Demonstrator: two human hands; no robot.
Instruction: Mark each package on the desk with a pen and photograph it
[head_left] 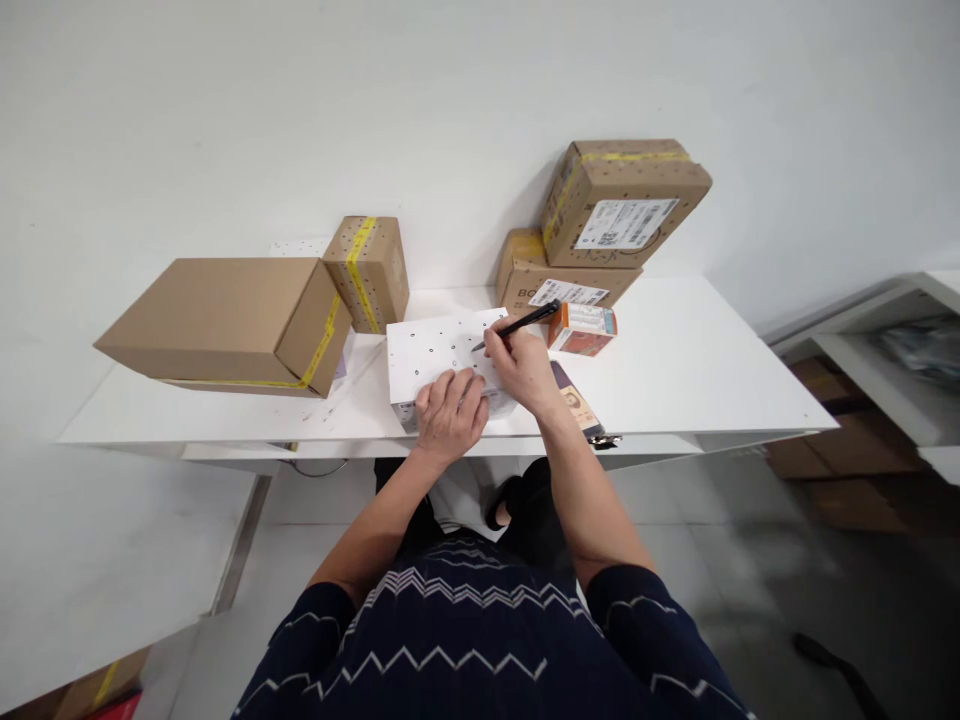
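Note:
A white box [416, 350] with small dark circles drawn on its top stands near the front edge of the white table. My left hand [452, 415] lies over the near edge of that box, fingers resting on the top face and slightly apart. In my right hand [521, 362] is a black pen [536, 314], gripped between thumb and fingers, its tip at the box's top among the marks. Whether the tip touches the surface I cannot tell. Just right of that hand sits a small orange and white box [583, 330]. Partly behind my right forearm lies a dark card-like item with a picture [574, 400].
A long brown carton [217, 310] and a smaller taped carton [367, 272] stand on the left of the table [712, 370]. Behind on the right, one taped carton [630, 200] rests on another carton [517, 283]. Shelves [892, 370] with brown boxes stand at far right.

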